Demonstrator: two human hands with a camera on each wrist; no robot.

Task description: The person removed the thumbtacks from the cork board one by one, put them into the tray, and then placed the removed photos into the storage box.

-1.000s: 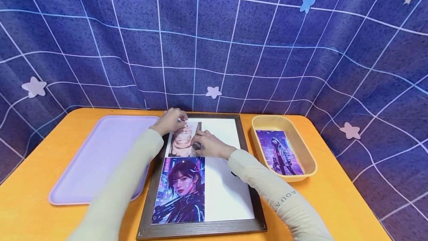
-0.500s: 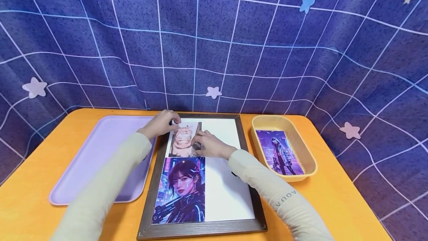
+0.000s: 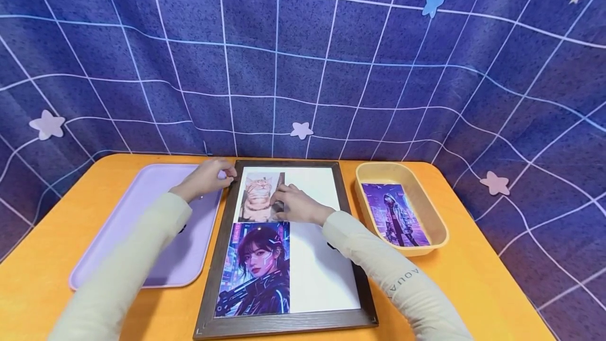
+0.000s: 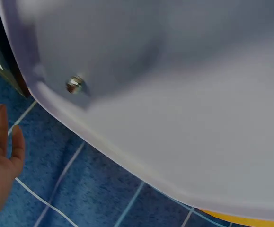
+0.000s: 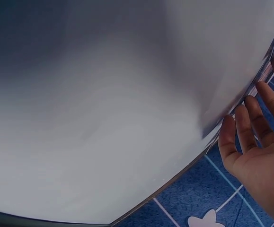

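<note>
A cat picture [image 3: 258, 196] lies at the upper left of the white board [image 3: 322, 272] inside a dark wooden frame [image 3: 284, 324]. My right hand [image 3: 300, 204] rests its fingertips on this picture's right side, hiding part of it; in the right wrist view its fingers are gently bent at the surface. Below the cat picture lies a print of an armed figure with dark hair [image 3: 258, 272]. My left hand [image 3: 208, 178] hovers by the frame's left edge, over the lilac tray [image 3: 175, 272], its fingers loosely bent. A small shiny metal piece [image 4: 74, 84] sits on the tray.
The yellow bin [image 3: 435, 225] to the frame's right holds a purple print of a hooded figure [image 3: 395, 217]. Everything stands on an orange table [image 3: 478, 278]. A blue grid-patterned curtain [image 3: 303, 67] hangs behind its far edge.
My left hand has moved left and a little nearer, from the cat picture's top edge to over the tray's side, uncovering that picture. My right hand has stayed on the picture.
</note>
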